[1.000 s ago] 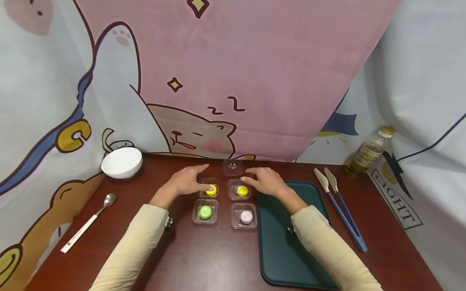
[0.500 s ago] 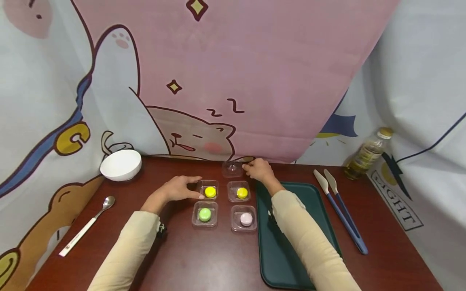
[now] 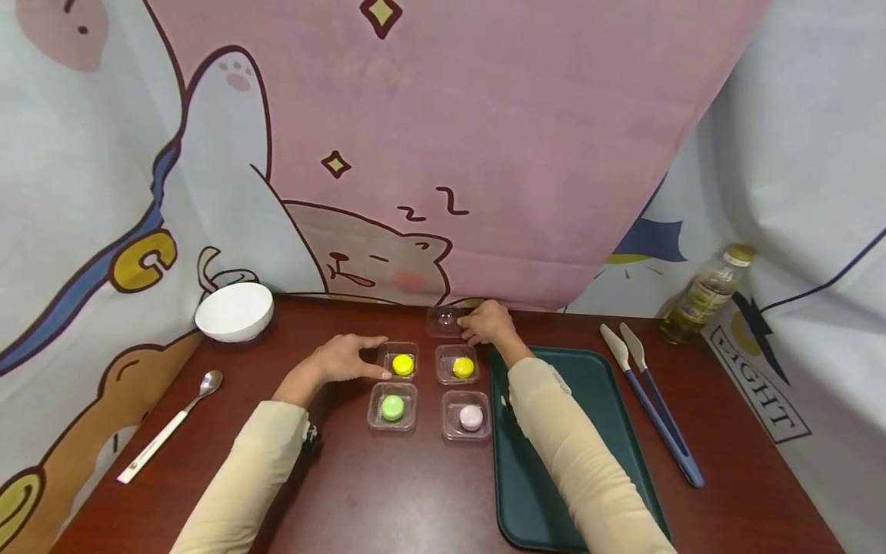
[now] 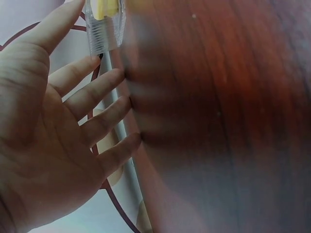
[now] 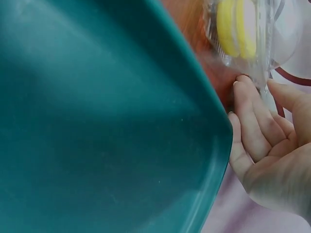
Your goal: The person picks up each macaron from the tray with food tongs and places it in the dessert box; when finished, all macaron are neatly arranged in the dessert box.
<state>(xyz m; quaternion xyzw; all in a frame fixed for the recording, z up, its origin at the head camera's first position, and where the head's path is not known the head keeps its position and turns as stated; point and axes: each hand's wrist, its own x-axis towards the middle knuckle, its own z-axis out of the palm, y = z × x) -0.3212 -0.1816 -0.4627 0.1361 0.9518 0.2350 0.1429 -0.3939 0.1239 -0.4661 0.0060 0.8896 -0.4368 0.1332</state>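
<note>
My left hand (image 3: 339, 359), fingers spread, has its thumb and index finger beside a clear plastic box (image 3: 408, 348) holding a yellow macaron (image 3: 403, 365). In the left wrist view, the fingers (image 4: 97, 97) stretch out below that box. At the back, my right hand (image 3: 487, 322) pinches the right edge of a clear plastic lid (image 3: 443, 319) between thumb and finger. Just in front of this lid is another box (image 3: 443, 375) with a yellow macaron (image 5: 236, 26). Nearer me, a green macaron (image 3: 392, 408) and a pale pink macaron (image 3: 471, 418) lie in two more boxes.
A dark green tray (image 3: 540, 492) lies under my right forearm. Blue-handled tongs (image 3: 661, 415) and an oil bottle (image 3: 702, 300) are on the right. A white bowl (image 3: 235, 312) and a white-handled spoon (image 3: 166, 431) are on the left. A printed cloth (image 3: 519, 192) hangs behind.
My right hand has moved back from above the right yellow macaron's box to the lid. My left hand has shifted slightly left, off the left yellow macaron.
</note>
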